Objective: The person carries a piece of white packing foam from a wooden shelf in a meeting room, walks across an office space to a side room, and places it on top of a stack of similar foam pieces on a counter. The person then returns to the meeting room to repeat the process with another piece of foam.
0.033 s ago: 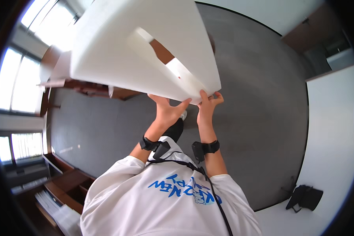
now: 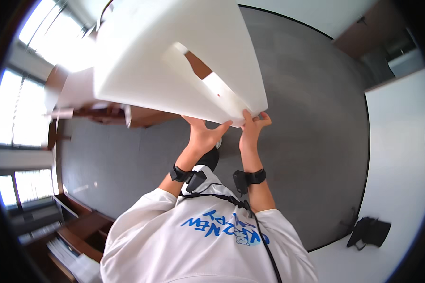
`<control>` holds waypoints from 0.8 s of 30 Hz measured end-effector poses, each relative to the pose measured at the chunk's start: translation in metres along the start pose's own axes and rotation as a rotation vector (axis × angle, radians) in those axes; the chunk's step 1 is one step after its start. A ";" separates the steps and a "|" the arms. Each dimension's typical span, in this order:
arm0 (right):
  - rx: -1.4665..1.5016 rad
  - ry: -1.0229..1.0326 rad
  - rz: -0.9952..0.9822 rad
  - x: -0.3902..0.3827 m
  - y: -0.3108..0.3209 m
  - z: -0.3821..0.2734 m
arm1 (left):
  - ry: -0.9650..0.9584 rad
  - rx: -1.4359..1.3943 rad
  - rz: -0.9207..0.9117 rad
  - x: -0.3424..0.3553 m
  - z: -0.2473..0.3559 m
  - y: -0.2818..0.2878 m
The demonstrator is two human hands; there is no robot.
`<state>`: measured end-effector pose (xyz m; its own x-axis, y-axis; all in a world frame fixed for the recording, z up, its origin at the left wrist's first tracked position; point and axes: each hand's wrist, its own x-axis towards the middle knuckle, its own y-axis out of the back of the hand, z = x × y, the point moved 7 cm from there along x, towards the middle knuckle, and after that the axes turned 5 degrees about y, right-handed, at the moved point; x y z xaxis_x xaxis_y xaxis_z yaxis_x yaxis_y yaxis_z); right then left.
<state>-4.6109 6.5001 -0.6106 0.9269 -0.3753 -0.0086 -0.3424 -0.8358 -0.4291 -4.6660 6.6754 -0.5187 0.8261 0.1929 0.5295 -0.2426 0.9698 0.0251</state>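
A large, smooth white piece, like a soft sheet or a bag, spreads out in front of me. A long slanting slot is cut through it, and brown and white surfaces show inside the slot. My left hand grips its near edge, thumb at the rim and the other fingers partly hidden behind it. Close beside, my right hand pinches the near right corner, with one finger reaching over the edge at the slot's lower end. Each wrist wears a black strapped device.
At the left, brown wooden furniture stands partly behind the white piece, below bright windows. An open brown shelf unit with papers sits at the lower left. The floor is grey. A black bag lies at the lower right by a white wall.
The white piece and both hands sit slightly lower and further right in the picture, as the whole view has shifted a little. Both hands keep their hold.
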 end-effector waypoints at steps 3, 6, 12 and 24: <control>-0.015 0.213 0.116 -0.025 0.082 -0.009 | -0.027 -0.128 -0.175 -0.035 0.008 -0.003; -0.116 0.367 0.393 -0.095 0.202 -0.040 | -0.051 0.059 -0.307 -0.072 0.009 0.013; -0.316 0.286 0.630 -0.276 0.463 -0.047 | 0.202 -0.278 -0.308 -0.172 -0.004 -0.030; -0.782 0.162 0.631 -0.556 0.576 -0.097 | 0.498 0.028 -0.494 -0.432 0.032 0.020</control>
<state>-5.3384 6.1884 -0.7657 0.5300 -0.8398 0.1179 -0.8202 -0.4723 0.3228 -5.0440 6.6063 -0.7202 0.9760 -0.2176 -0.0009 0.2139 0.9586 0.1881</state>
